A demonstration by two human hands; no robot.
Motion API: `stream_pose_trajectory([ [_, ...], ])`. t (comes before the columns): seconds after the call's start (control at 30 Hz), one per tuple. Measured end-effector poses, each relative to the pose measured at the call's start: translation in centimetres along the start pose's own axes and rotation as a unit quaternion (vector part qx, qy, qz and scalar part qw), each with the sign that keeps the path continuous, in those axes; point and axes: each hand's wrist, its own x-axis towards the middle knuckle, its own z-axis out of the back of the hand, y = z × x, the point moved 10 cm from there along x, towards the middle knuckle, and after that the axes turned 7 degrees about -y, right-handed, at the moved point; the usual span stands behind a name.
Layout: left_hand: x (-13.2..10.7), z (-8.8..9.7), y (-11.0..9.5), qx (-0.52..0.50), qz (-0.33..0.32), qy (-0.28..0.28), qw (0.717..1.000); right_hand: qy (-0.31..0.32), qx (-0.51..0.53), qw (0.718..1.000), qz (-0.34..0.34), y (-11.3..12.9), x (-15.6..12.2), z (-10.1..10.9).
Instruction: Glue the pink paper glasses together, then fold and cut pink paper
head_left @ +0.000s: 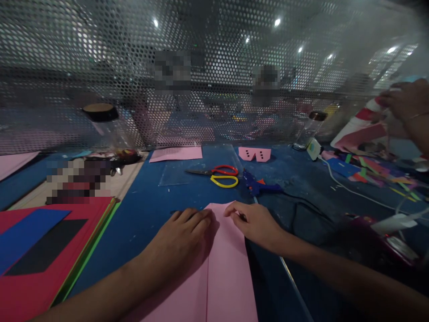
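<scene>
A pink sheet of paper (221, 277), folded with a centre crease, lies on the blue table (150, 201) in front of me. My left hand (177, 239) lies flat on its upper left part, fingers stretched toward the top point. My right hand (256, 223) rests at the top right edge of the paper, fingers curled with the tips pressing the fold near the point.
Scissors with red and yellow handles (223, 175) and a blue glue gun (258, 184) lie beyond the paper. A stack of coloured sheets (43, 250) sits at left. A perforated metal screen (214, 80) backs the table. Another person's hand (407, 100) works among paper scraps (375, 170) at right.
</scene>
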Motion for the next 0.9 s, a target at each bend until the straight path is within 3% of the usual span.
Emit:
stream_pose_trajectory([
  [0.33,-0.2,0.0,0.0,-0.006,-0.017,0.004,1.000,0.013,-0.007,1.000,-0.003,0.0,0.1,-0.2],
  [0.67,-0.3,0.4,-0.1,-0.009,-0.006,0.026,1.000,0.009,0.050,0.999,-0.014,-0.1,-0.3,0.1],
  [0.9,-1.9,0.8,-0.4,-0.059,-0.046,0.040,0.996,0.013,0.064,0.998,-0.009,-0.2,-0.5,0.0],
])
